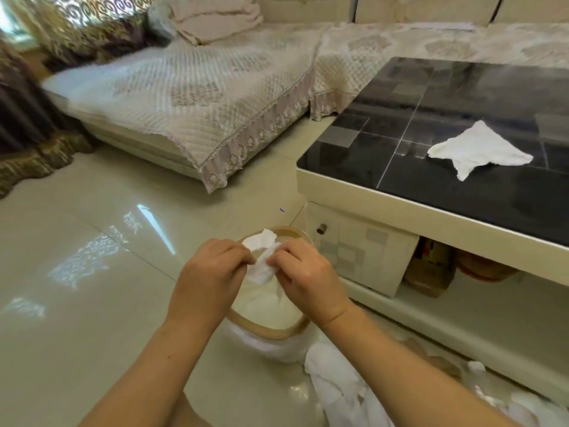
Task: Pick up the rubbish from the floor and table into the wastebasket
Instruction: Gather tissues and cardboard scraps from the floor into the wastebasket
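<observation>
White tissue (261,259), crumpled and soft, hangs between the two hands directly above the mouth of the wastebasket (271,329), whose tan rim shows below the wrists and again just behind the paper. The left hand (207,274) pinches the wad's left side with curled fingertips, and the right hand (303,277) pinches its right side in the same way, so both are closed on the one piece. The wad's long axis runs roughly up and away from the person, its upper end poking above the knuckles. What matters for the drop is that the paper sits over the basket's opening, not beside it, so letting go should send it straight in. A second white tissue (478,148) lies flat on the dark table (462,192), ahead and to the right, plainly nearer the right hand. More white material (335,386) lies on the floor (92,303) close beside the basket, also on the right.
</observation>
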